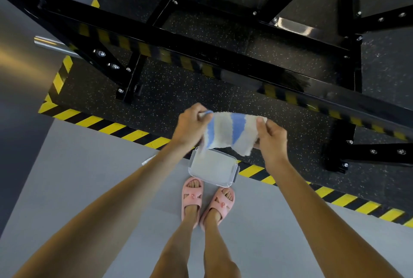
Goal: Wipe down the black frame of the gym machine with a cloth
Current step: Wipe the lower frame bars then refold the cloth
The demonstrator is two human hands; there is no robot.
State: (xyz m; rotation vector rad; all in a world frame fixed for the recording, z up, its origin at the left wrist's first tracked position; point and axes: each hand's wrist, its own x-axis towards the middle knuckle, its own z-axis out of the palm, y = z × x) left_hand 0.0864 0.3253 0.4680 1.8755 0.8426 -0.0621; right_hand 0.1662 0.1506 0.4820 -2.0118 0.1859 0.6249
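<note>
Left hand (192, 125) and right hand (271, 136) pinch the cloth (232, 134) spread between curled fingers (260, 123), seemingly off the frame (201, 54).

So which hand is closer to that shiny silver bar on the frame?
Left. The left hand sits below-right of the silver bar; the right hand is farther right, beyond the cloth.

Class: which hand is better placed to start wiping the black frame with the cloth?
Probably right: both grip the cloth, but the right hand appears nearer the black frame than the left hand.
</note>
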